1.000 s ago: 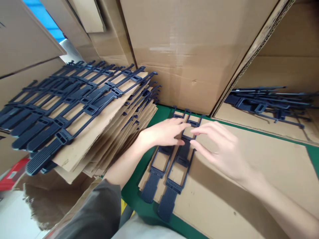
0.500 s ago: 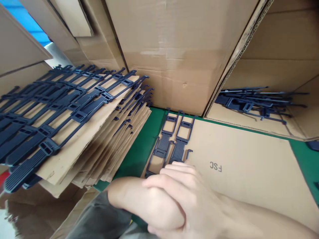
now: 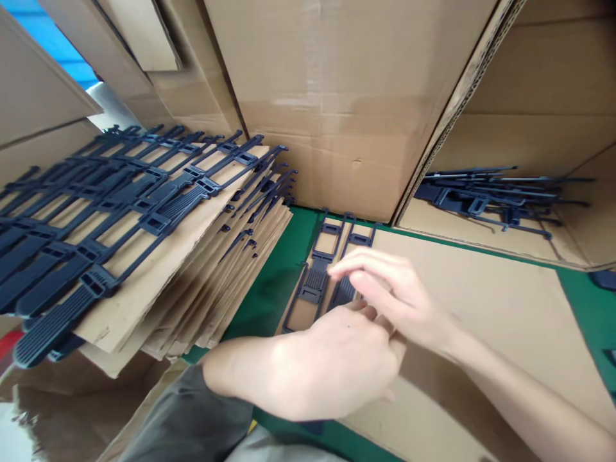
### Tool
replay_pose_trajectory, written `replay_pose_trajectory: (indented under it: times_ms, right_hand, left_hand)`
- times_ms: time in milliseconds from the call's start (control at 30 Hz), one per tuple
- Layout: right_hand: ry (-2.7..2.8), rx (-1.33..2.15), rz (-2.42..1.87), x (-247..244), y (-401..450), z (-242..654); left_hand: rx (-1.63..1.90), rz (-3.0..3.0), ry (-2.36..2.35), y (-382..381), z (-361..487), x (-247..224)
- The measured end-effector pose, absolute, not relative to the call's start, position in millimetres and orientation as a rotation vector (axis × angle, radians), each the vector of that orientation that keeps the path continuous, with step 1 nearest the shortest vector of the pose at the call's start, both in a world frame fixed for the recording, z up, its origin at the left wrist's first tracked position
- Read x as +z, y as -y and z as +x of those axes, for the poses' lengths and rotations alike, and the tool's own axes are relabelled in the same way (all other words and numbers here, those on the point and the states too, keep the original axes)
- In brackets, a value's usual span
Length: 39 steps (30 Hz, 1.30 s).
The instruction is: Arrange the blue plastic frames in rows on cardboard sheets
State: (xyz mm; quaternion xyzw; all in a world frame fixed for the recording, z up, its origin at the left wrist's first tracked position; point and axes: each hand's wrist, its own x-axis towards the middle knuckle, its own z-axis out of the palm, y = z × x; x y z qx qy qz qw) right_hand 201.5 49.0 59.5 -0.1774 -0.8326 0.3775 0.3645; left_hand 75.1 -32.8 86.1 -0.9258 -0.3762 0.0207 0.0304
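Note:
Dark plastic parts [image 3: 316,276] with ribbed pads and rectangular frames lie in two rows at the left end of a flat cardboard sheet [image 3: 457,308]. My left hand [image 3: 346,366] is low over the sheet, back up, its fingers curled and partly hidden; whether it holds anything does not show. Above and overlapping it, my right hand [image 3: 394,289] reaches in from the right with its fingers extended over the parts, nothing visible in them.
At the left, cardboard layers [image 3: 206,282] are stacked with many similar dark parts [image 3: 96,212] on top. An open carton [image 3: 529,83] at the right holds more parts. A large carton [image 3: 327,115] stands behind the green table surface [image 3: 274,256].
My right hand has lifted off my left and moved up over the parts, its fingers now extended. My left hand has shifted right and come into fuller view.

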Motion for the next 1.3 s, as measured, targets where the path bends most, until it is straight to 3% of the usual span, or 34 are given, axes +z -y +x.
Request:
replay_pose_trajectory:
  times_ms: [133,233,700,1300]
  right_hand:
    - [2.570,0.470,-0.746,29.5,-80.8,211.3]
    - [2.757,0.309,-0.881,6.3,-86.7,210.7]
    - [2.757,0.418,-0.941,2.2,-86.8,213.8]
    - [2.750,0.467,-0.975,-4.0,-94.6,220.7]
  left_hand:
    - [0.391,-3.008,0.988,31.6,76.5,78.1]
    - [0.524,-2.884,1.090,33.7,80.6,68.4]
    - [0.460,-2.470,1.343,33.0,92.3,42.6]
    - [0.447,-2.604,1.351,24.6,93.2,49.0]
